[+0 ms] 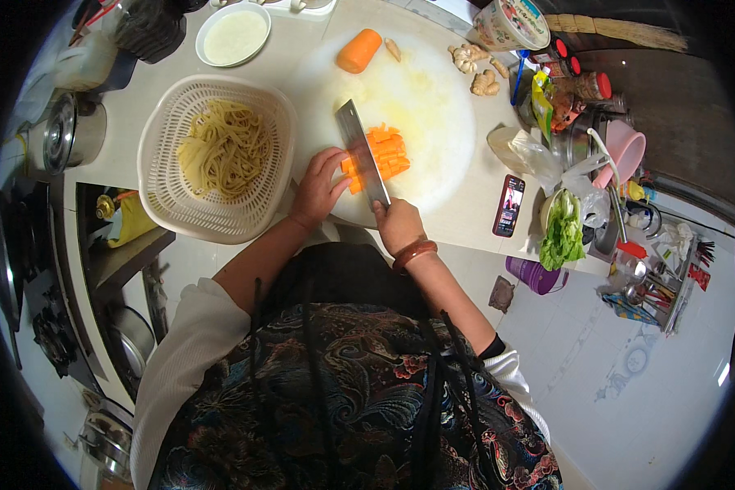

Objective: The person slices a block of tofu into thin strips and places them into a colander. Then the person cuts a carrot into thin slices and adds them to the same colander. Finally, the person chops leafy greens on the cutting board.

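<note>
My right hand [399,225] grips the handle of a Chinese cleaver [364,153], whose blade stands across a pile of carrot pieces. To the right of the blade lie cut carrot pieces [392,153]. My left hand [320,187] presses its fingertips against the carrot's uncut side [345,165], left of the blade. All this rests on a round white cutting board [441,165] with yellowish stains. A large peeled carrot chunk [359,51] lies at the board's far side, with a small ginger piece [392,50] beside it.
Left of the board stands a white plastic basket [153,153] holding noodles [226,153]. Behind it is a bowl of white contents [233,37]. Ginger [485,83], a phone [508,206], leafy greens [562,229] and several jars [594,86] line the right. A purple bucket [534,275] stands below.
</note>
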Demonstrator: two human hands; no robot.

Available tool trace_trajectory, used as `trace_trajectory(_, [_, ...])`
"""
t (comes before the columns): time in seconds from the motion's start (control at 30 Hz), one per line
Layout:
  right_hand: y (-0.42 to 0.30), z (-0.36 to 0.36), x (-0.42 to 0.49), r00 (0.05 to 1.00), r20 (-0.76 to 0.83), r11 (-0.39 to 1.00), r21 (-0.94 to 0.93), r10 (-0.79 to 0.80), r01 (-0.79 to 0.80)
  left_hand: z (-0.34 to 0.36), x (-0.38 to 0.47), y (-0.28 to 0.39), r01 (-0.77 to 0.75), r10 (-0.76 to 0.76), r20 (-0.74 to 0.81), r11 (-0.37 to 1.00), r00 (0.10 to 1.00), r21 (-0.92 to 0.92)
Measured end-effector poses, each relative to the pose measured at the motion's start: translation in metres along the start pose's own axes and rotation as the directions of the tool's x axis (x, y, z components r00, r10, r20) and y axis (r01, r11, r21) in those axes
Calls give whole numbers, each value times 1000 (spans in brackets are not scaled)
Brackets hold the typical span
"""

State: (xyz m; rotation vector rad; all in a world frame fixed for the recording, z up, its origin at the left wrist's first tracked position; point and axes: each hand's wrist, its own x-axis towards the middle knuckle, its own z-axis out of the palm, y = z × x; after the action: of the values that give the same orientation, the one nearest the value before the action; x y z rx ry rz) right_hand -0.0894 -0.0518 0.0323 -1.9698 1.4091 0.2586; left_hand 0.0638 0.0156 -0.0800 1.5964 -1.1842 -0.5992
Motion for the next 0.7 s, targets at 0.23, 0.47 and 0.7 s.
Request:
trace_trajectory(0.23, [-11, 27, 23, 996, -85, 999, -7, 35, -35, 3, -3, -2, 0, -1, 15, 999, 1000, 48])
trace_trajectory(0.47, [26, -1, 17, 999, 43, 813, 580, 25, -45, -4, -4, 7, -55, 40, 85, 981, 996, 187])
trace_trajectory(0.7, [101, -30, 19, 969, 67, 457, 873, 238, -173, 7, 11, 35, -70, 13, 130, 892, 991, 447])
